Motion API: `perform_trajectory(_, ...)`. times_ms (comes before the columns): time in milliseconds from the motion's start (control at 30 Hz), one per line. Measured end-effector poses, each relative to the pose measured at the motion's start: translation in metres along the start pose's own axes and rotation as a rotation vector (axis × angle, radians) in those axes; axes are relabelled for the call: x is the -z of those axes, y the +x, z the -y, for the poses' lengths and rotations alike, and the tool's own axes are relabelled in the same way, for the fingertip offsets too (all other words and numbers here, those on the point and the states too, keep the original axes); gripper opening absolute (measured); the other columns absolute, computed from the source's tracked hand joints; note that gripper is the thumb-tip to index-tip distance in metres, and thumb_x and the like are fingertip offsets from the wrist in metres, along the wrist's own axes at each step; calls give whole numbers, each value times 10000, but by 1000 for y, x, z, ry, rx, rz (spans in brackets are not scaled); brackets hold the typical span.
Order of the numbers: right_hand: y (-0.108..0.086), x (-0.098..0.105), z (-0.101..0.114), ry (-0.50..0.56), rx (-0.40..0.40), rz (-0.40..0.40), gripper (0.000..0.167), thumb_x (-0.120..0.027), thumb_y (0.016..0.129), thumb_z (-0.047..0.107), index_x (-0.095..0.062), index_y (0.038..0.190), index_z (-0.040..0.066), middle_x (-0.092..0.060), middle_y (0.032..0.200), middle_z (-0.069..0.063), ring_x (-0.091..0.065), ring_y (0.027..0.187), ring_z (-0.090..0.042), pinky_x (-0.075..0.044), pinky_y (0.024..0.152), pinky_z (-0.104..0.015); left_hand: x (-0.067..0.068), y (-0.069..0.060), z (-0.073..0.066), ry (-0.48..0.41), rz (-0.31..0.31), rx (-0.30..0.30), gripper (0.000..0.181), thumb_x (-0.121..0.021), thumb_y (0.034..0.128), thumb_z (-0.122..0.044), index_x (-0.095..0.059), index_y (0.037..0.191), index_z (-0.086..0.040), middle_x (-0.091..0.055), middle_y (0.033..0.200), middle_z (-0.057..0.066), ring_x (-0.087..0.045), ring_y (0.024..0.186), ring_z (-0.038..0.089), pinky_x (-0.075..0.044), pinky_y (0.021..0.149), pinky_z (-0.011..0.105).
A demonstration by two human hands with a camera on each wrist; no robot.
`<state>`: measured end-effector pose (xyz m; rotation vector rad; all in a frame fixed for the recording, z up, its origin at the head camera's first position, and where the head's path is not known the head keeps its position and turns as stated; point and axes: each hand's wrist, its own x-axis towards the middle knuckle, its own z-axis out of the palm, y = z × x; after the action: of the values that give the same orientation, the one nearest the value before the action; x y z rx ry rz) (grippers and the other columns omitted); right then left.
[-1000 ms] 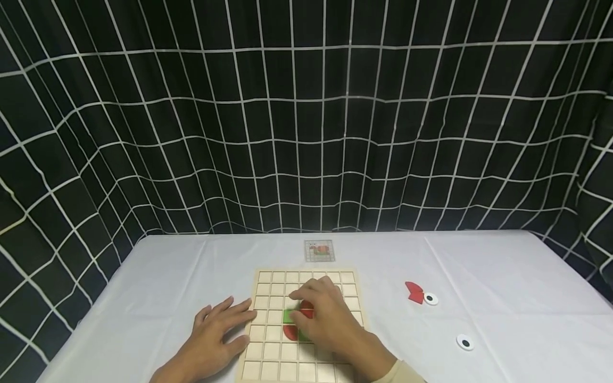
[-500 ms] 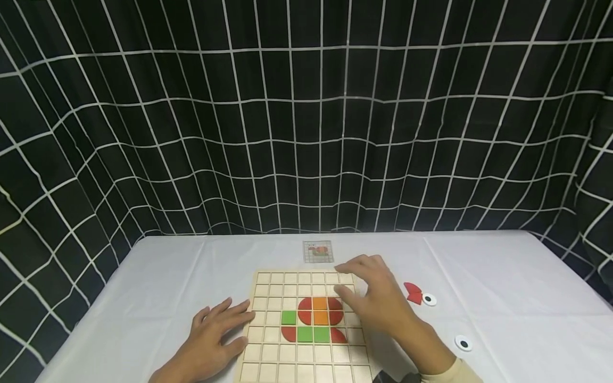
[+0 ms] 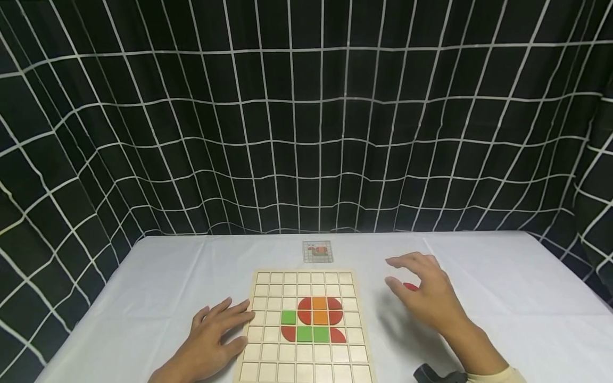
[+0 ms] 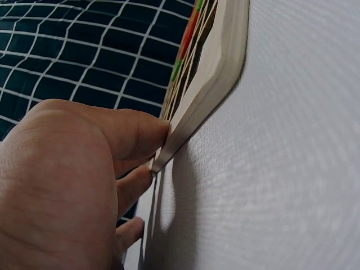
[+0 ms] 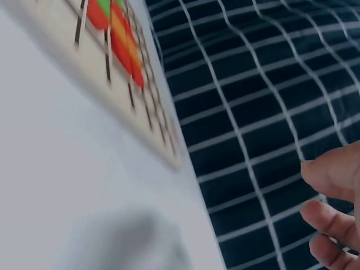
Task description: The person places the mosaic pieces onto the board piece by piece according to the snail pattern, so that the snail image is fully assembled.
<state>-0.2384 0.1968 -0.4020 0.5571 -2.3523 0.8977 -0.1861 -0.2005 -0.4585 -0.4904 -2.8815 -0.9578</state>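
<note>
My left hand lies by the left edge of a wooden grid board. In the left wrist view its thumb and fingertips touch the board's side. Set in the grid are red rounded pieces, orange squares and green squares. To the right of the board, my right hand hovers over the cloth with thumb and fingers spread apart and nothing between them. A loose red piece peeks out behind its thumb. The other loose pieces there are hidden by the hand.
A small picture card with a grid and a coloured figure lies behind the board. White cloth covers the table. A black curtain with white grid lines hangs along the back and sides.
My right hand has moved from over the board to the right, uncovering the coloured pieces and covering the eye discs and part of the loose red pieces. My left hand stays put.
</note>
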Motion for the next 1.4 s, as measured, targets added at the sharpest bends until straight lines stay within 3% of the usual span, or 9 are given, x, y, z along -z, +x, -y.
perform_trajectory(233, -13, 5, -30, -54, -164, 8, 259, -678, 823, 8, -704, 1077, 47, -666, 1021, -81, -501, 997, -276, -383, 768, -461, -1, 0, 0, 6, 10, -10, 392, -672, 861, -200, -655, 1252, -181, -496, 1420, -19, -284, 1389, 315, -57, 1072, 587)
perform_trajectory(400, -19, -5, -50, -108, -216, -4, 232, -688, 826, 45, -704, 1055, 10, -667, 999, -152, -498, 974, -333, -376, 769, -493, 0, 0, 1, 7, 7, -15, 392, -675, 861, -197, -654, 1252, -176, -493, 1423, -13, -282, 1389, 322, -54, 1073, 588)
perform_trajectory(533, -23, -12, -59, -156, -258, 44, 274, -714, 830, 112, -691, 1081, 4, -659, 1007, -186, -489, 967, -359, -352, 793, -532, 1, 0, 1, 12, 5, -12, 391, -678, 862, -199, -654, 1251, -178, -491, 1425, -15, -280, 1391, 317, -51, 1077, 584)
perform_trajectory(800, -25, -16, -62, -244, -314, 130, 348, -716, 822, 168, -674, 1125, 3, -652, 962, -180, -498, 903, -355, -347, 703, -508, 1, -1, 0, 11, 8, -5, 392, -675, 866, -207, -651, 1256, -178, -482, 1433, -14, -278, 1392, 316, -46, 1080, 580)
perform_trajectory(1133, -21, -19, -56, -250, -336, 162, 287, -705, 808, 163, -710, 1057, 21, -653, 825, -73, -522, 845, -305, -330, 708, -506, 3, 0, 0, 5, 7, -6, 387, -672, 867, -210, -652, 1253, -179, -485, 1429, -12, -281, 1390, 318, -47, 1078, 583)
perform_trajectory(1400, -17, -19, -54, -282, -361, 185, 354, -728, 807, 254, -703, 1076, 25, -636, 798, -59, -522, 803, -294, -333, 688, -515, 1, 1, 1, 8, 11, -15, 388, -674, 865, -208, -656, 1251, -176, -492, 1423, -6, -286, 1385, 333, -59, 1063, 592)
